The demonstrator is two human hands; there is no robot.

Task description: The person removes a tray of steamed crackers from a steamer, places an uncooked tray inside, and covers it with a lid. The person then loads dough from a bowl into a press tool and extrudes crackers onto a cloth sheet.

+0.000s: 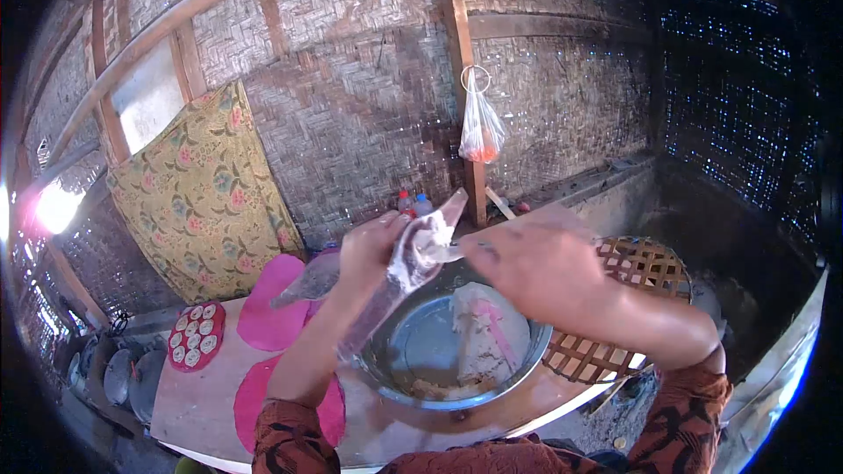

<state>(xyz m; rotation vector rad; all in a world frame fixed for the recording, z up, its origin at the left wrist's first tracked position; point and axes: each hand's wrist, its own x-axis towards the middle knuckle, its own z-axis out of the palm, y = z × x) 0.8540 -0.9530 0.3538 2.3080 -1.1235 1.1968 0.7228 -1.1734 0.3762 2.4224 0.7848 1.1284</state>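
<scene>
My left hand (pixel 378 246) is closed around a clear plastic bag (pixel 364 320), whose lower part hangs down beside the wrist. White paste (pixel 430 241) is smeared in and around the bag's mouth. My right hand (pixel 536 259), somewhat blurred, reaches in from the right with its fingers bent at the paste. A pale, whitish piece shows at its fingertips, but I cannot make out what it is. Below both hands stands a metal basin (pixel 408 395). Inside it leans a white plastic packet (pixel 470 342) with a pink print, and brownish residue lies on the basin's bottom.
Pink round sheets (pixel 272 307) lie on the table (pixel 198 412), left of the basin. One red sheet (pixel 195 336) carries several pale coiled pieces. A woven bamboo tray (pixel 650 276) stands right. Bottles (pixel 422 204) stand behind; a plastic bag (pixel 481 127) hangs from the post.
</scene>
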